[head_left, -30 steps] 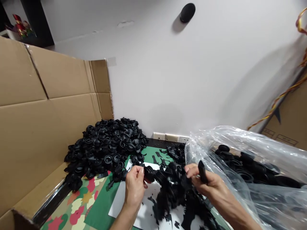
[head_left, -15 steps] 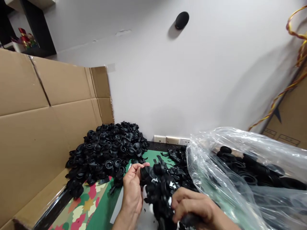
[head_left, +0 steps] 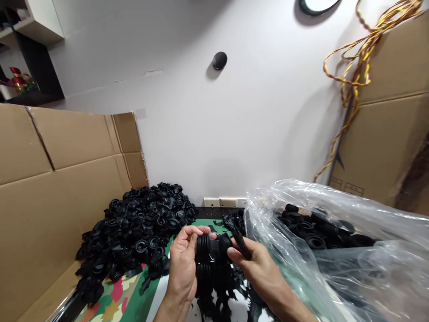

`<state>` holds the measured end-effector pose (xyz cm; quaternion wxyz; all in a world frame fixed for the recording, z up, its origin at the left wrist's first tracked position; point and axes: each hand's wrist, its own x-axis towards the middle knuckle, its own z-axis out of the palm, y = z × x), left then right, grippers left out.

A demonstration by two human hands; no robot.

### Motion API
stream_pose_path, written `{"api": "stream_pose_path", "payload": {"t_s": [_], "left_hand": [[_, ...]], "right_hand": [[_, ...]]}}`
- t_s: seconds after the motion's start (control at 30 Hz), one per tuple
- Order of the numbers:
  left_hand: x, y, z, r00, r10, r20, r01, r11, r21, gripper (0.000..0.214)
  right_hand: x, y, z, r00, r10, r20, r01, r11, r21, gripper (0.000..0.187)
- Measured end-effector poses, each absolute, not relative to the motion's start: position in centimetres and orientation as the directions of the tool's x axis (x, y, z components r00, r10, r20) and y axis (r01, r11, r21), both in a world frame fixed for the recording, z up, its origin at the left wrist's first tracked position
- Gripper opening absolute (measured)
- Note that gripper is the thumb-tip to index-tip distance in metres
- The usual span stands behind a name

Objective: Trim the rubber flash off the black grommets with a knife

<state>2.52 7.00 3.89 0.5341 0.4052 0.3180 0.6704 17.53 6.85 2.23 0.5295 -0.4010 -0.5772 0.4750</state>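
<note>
My left hand (head_left: 183,264) is closed around the left end of a black ribbed rubber bellows piece (head_left: 212,248). My right hand (head_left: 256,266) pinches the right end of the same piece between thumb and fingers, and a dark flap or strip (head_left: 241,243) sticks up by its fingers. More black ribbed rubber pieces (head_left: 204,273) lie just below the hands. Torn black scraps (head_left: 214,304) are scattered there on a white surface.
At the left, a heap of black rubber parts (head_left: 134,228) leans toward a cardboard panel (head_left: 63,214). A clear plastic bag (head_left: 268,210) with black parts (head_left: 315,241) lies at the right. Black scraps (head_left: 234,220) sit near the wall sockets (head_left: 228,202).
My right hand has risen from the scraps below up to the ribbed piece. Both hands now hold the piece between them. The camera view has shifted to the right.
</note>
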Motion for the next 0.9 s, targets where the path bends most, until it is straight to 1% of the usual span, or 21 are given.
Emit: {"api": "stream_pose_path", "payload": {"t_s": [0.1,0.17,0.23,0.27,0.33,0.4,0.47,0.5,0.6,0.67,0.73,0.83,0.9], "left_hand": [[2.1,7.0,3.7,-0.054,0.976,0.211,-0.418,-0.214,0.883,0.023],[1.9,6.9,3.5,0.010,0.985,0.173,-0.408,-0.154,0.900,0.027],[1.7,6.8,3.5,0.038,0.989,0.142,-0.361,-0.119,0.925,0.028],[1.7,6.8,3.6,0.035,0.989,0.144,-0.316,-0.126,0.940,0.025],[1.7,6.7,3.9,0.037,0.981,0.191,-0.205,-0.179,0.962,0.018],[1.9,6.5,4.3,0.107,0.961,0.255,-0.124,-0.242,0.962,0.018],[2.1,6.1,4.9,0.177,0.944,0.280,-0.102,-0.265,0.959,0.017],[2.2,5.9,5.1,0.183,0.943,0.278,-0.102,-0.263,0.959,0.016],[2.5,5.5,5.3,0.108,0.955,0.276,-0.076,-0.268,0.960,0.014],[2.5,5.5,5.2,0.014,0.953,0.301,-0.017,-0.301,0.953,0.007],[2.3,5.6,4.8,-0.084,0.944,0.319,0.054,-0.315,0.947,0.007],[2.1,5.8,4.1,-0.156,0.948,0.277,0.064,-0.270,0.961,0.009],[2.2,5.7,3.7,-0.148,0.964,0.219,0.022,-0.218,0.976,0.009]], "right_hand": [[18.0,7.2,2.1,0.023,0.970,0.243,-0.049,0.243,-0.969,0.031],[18.4,7.3,2.1,0.042,0.971,0.235,-0.053,0.237,-0.970,0.033],[18.7,7.3,2.3,-0.007,0.974,0.227,-0.057,0.226,-0.972,0.036],[18.7,7.3,2.5,-0.054,0.973,0.226,-0.067,0.222,-0.973,0.038],[18.7,7.2,3.0,-0.174,0.957,0.232,-0.135,0.210,-0.968,0.042],[18.5,7.1,3.6,-0.263,0.936,0.234,-0.243,0.171,-0.955,0.043],[18.0,7.1,3.9,-0.288,0.934,0.209,-0.327,0.109,-0.939,0.041],[17.7,7.1,3.9,-0.281,0.941,0.187,-0.346,0.082,-0.934,0.041],[16.9,7.4,3.7,-0.233,0.960,0.154,-0.346,0.066,-0.936,0.041],[16.8,7.5,3.4,-0.177,0.972,0.156,-0.324,0.092,-0.942,0.040],[17.1,7.4,3.3,-0.106,0.983,0.150,-0.304,0.112,-0.946,0.042],[17.9,6.7,3.5,0.043,0.986,0.163,-0.192,0.168,-0.967,0.047],[18.1,6.0,3.7,0.081,0.975,0.209,-0.064,0.214,-0.975,0.042]]}}
